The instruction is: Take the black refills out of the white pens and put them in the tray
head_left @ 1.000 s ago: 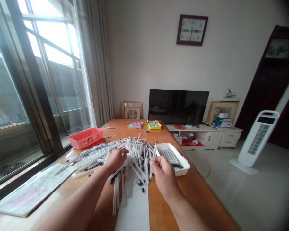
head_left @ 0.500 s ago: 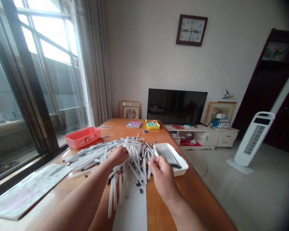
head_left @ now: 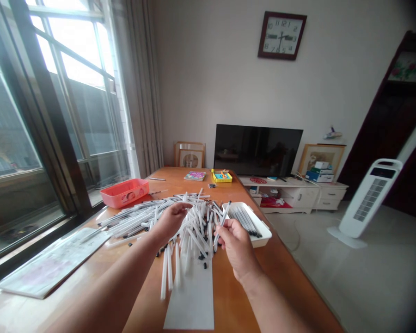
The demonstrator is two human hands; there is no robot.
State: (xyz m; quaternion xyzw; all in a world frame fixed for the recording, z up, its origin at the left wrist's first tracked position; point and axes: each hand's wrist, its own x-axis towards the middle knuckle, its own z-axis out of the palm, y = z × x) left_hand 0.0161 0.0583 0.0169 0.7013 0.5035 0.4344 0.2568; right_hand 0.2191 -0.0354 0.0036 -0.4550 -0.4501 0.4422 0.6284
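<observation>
A heap of translucent white pen barrels and pens [head_left: 197, 231], some with black ends, spreads over the table in front of me. My right hand [head_left: 236, 240] pinches a slim pen [head_left: 226, 213], slanted with its black end up, beside the heap's right side. Over the middle of the heap is my left hand [head_left: 171, 219], fingers drawn together; whatever is between them is too small to make out. Just beyond my right hand stands a white tray [head_left: 261, 241] with a row of black-tipped pens [head_left: 245, 219] in it. Small black caps [head_left: 204, 265] lie at the heap's near edge.
A red plastic basket [head_left: 125, 193] stands at the back left. A booklet [head_left: 55, 263] lies near the window, and a white sheet [head_left: 190, 305] is under the heap's front. Farther back are a small book [head_left: 194, 175] and a yellow box [head_left: 222, 176].
My left hand has lifted slightly and shifted right over the heap. My right hand still grips the pen, tilted a little more to the right. The whole view has shifted slightly.
</observation>
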